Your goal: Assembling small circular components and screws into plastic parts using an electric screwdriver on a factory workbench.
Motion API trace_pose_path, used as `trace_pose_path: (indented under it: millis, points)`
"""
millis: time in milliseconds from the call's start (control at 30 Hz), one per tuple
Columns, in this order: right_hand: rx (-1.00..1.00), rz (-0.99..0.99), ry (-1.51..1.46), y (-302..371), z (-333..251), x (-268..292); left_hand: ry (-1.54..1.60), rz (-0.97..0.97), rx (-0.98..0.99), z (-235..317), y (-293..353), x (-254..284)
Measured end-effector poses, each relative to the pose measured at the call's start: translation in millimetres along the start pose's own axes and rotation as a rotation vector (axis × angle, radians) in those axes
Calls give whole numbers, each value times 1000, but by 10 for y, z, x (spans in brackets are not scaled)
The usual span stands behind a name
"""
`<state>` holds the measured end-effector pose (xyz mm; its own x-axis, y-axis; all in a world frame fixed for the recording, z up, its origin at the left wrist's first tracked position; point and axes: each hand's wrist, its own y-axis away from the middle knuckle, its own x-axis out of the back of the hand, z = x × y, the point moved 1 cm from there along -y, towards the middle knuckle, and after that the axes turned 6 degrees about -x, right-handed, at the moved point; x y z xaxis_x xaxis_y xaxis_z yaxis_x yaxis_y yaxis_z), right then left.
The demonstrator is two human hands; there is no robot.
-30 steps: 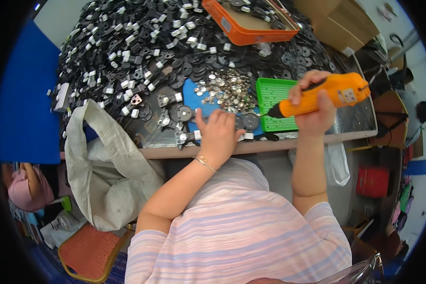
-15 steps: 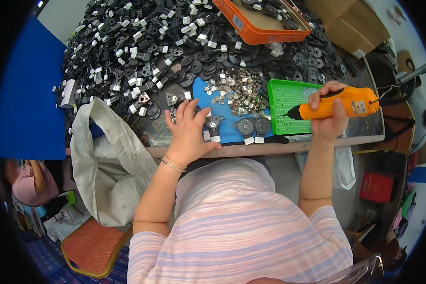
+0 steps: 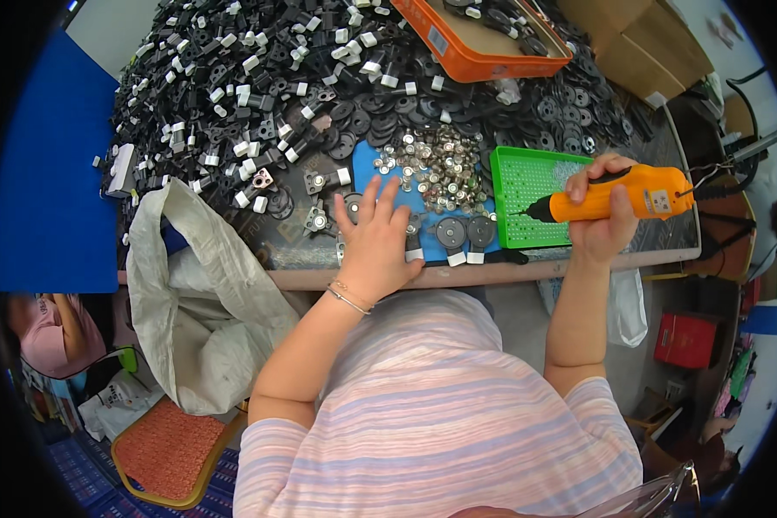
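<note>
My right hand (image 3: 603, 226) is wrapped round an orange electric screwdriver (image 3: 634, 194). Its dark tip points left over a green perforated tray (image 3: 518, 177) that holds small clear or silvery bits. Fingers spread, my left hand (image 3: 373, 246) hovers over or rests on black parts near the table's front edge; its palm hides most of what lies beneath. Just right of it, two round black parts with white ends (image 3: 451, 233) lie side by side on a blue mat (image 3: 416, 216). More black parts with silver centres (image 3: 318, 219) lie left of that hand. Behind are heaped small silver round pieces (image 3: 440, 168).
A large heap of black and white parts (image 3: 233, 95) covers the table's far left. An orange box (image 3: 483, 67) stands at the back, beside a cardboard box (image 3: 656, 52). A whitish sack (image 3: 198, 302) hangs at the front left edge. A person (image 3: 56, 332) sits far left.
My left hand has moved right, over the black parts on the mat's left side, uncovering parts left of it. My right hand keeps the screwdriver nearly in place.
</note>
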<state>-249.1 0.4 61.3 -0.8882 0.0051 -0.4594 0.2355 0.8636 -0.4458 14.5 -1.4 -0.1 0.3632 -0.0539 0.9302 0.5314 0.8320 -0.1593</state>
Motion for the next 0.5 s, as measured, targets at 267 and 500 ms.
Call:
trace_pose_path:
  millis: [267, 500]
  points:
    - [6, 25, 30, 38, -60, 44, -66, 129, 51, -500, -331, 232]
    - [6, 24, 48, 58, -55, 108, -286, 36, 149, -1106, -838, 245]
